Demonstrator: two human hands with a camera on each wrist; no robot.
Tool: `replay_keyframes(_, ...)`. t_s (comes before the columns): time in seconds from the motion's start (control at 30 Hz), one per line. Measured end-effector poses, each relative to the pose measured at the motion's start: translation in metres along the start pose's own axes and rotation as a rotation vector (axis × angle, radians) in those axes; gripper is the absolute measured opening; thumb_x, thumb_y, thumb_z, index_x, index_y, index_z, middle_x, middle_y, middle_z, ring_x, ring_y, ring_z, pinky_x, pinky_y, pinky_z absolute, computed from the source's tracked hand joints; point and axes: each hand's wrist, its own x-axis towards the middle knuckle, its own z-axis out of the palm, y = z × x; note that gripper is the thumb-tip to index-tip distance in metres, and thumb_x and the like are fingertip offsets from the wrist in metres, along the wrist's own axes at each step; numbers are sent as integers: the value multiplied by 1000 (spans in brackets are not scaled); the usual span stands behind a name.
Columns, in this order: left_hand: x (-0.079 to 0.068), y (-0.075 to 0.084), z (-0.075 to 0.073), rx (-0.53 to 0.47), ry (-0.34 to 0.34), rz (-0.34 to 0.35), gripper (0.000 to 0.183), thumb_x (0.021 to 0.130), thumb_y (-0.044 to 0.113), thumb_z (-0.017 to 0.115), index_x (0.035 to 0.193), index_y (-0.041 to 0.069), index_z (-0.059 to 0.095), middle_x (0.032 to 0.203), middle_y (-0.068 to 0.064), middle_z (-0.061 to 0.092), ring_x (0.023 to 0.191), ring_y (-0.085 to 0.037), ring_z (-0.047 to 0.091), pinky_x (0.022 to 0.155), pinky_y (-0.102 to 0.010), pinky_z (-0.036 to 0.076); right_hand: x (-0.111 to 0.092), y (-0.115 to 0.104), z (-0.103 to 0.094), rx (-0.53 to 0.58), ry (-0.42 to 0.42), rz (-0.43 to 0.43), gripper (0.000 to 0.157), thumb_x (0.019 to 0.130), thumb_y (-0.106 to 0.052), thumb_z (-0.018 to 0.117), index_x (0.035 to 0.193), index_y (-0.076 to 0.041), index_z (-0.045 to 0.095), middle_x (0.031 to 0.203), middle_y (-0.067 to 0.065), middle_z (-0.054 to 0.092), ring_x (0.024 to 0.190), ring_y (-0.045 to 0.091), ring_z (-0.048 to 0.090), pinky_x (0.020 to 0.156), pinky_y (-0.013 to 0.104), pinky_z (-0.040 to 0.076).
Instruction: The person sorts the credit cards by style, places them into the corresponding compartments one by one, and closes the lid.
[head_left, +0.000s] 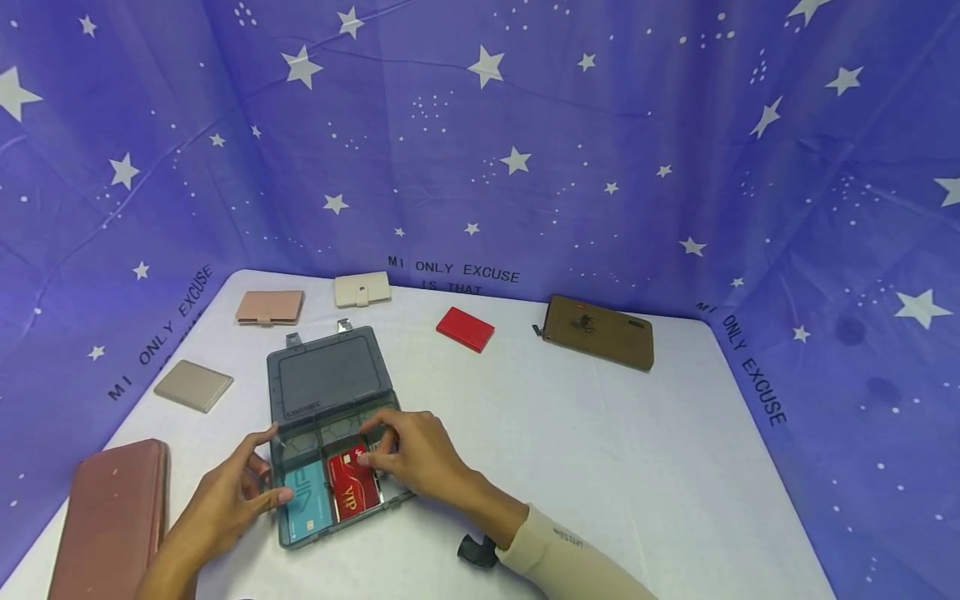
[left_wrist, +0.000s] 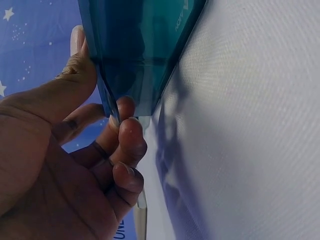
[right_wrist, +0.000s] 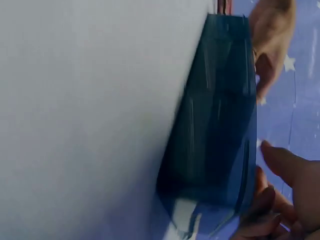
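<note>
A grey translucent plastic box (head_left: 280, 512) lies on the table with its lid (head_left: 330, 379) tipped back. My left hand (head_left: 225, 498) grips its left wall, the thumb over the rim; the left wrist view shows the fingertips at the box's lower edge. In the left front compartment lies a blue card (head_left: 306, 500). Beside it, a red VIP card (head_left: 352, 483) lies in the neighbouring compartment. Above this card is my right hand (head_left: 423, 454), its thumb tip at the card's upper part and its index finger bent, with a gap between them.
Beyond the box are a pink wallet (head_left: 270, 307), a cream wallet (head_left: 363, 290), a red card holder (head_left: 465, 329) and a brown zip pouch (head_left: 598, 333). To the left lie a beige card holder (head_left: 193, 385) and a large reddish-brown wallet (head_left: 112, 517).
</note>
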Motion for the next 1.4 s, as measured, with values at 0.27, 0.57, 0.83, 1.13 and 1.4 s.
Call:
replay_keyframes(0.27, -5, 4, 0, 21, -11, -66, 88, 81, 34, 81, 155, 18, 35, 100, -4, 66, 66, 1, 48, 63, -26, 39, 35, 30, -15, 46, 134, 112, 46, 93, -36, 70, 136, -24, 57, 117, 2, 68, 102, 20, 59, 86, 32, 45)
replay_keyframes(0.57, -18, 6, 6, -59, 35, -34, 92, 78, 24, 85, 155, 15, 36, 106, -6, 62, 66, 2, 45, 57, -22, 37, 60, 50, -15, 388, -37, 252, 57, 101, -35, 58, 151, -16, 40, 140, 12, 59, 125, 24, 61, 103, 40, 48)
replay_keyframes(0.83, -10, 8, 8, -157, 18, -49, 90, 78, 18, 84, 155, 12, 35, 109, -12, 60, 68, -1, 47, 60, -23, 40, 63, 55, -18, 615, 20, 220, 50, 104, -23, 55, 150, -12, 38, 143, 14, 56, 127, 29, 58, 96, 41, 50)
replay_keyframes(1.13, 7, 2, 13, -391, 28, -52, 67, 98, 15, 62, 156, 6, 29, 109, -17, 58, 69, -6, 54, 59, -25, 48, 58, 62, -39, 759, 21, 171, 42, 108, -30, 41, 149, -25, 37, 145, 9, 55, 135, 28, 53, 107, 46, 44)
replay_keyframes(1.4, 12, 1, 9, -646, 39, -249, 60, 109, 43, 19, 159, 10, 18, 113, 2, 53, 76, -10, 57, 58, -28, 44, 39, 67, -52, 766, -49, 96, 38, 110, -29, 34, 147, -22, 41, 143, 12, 57, 136, 25, 52, 114, 47, 37)
